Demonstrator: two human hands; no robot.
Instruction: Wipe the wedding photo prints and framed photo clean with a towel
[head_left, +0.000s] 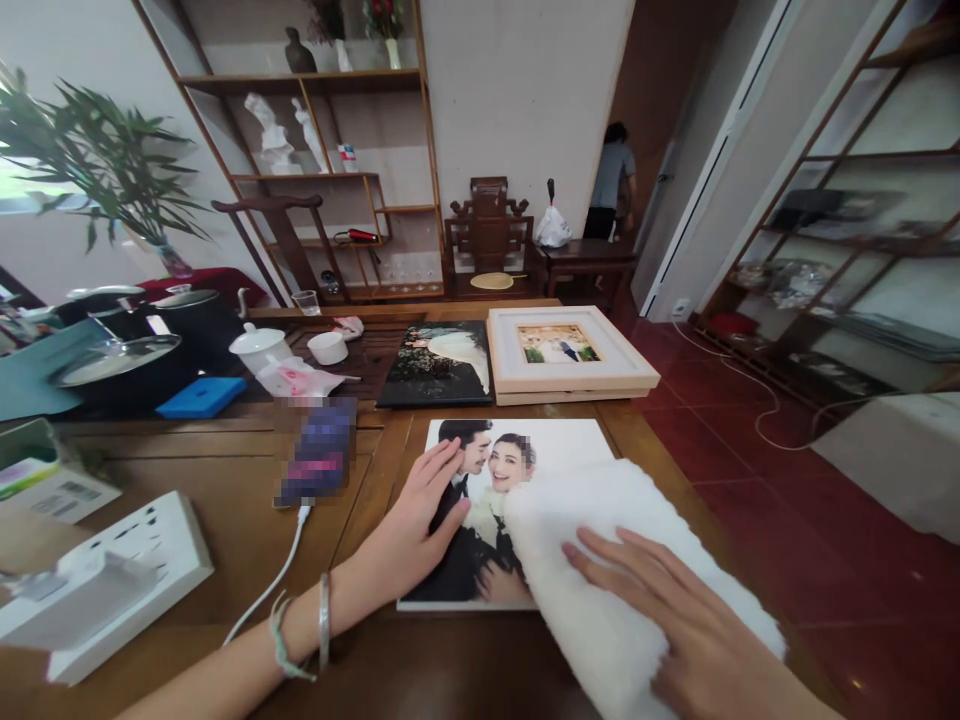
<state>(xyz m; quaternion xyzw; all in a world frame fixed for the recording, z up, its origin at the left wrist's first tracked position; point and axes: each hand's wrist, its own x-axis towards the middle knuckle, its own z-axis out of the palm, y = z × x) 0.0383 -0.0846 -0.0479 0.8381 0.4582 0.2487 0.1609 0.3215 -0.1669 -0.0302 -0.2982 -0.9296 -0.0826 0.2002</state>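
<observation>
A photo panel with a white border lies flat on the wooden table before me, printed with a picture of a couple. My left hand rests flat on its left part, fingers stretched out, holding nothing. A white fluffy cloth covers the panel's right part and hangs past its right and near edges. On top of the cloth lies my right hand, palm down with fingers extended and pressed to it. The cloth hides the picture's right side.
Beyond the panel lie a dark photo panel and a light wooden picture frame. Left are a phone with a white cable, a power strip, a blue box and pots. A person stands by the doorway.
</observation>
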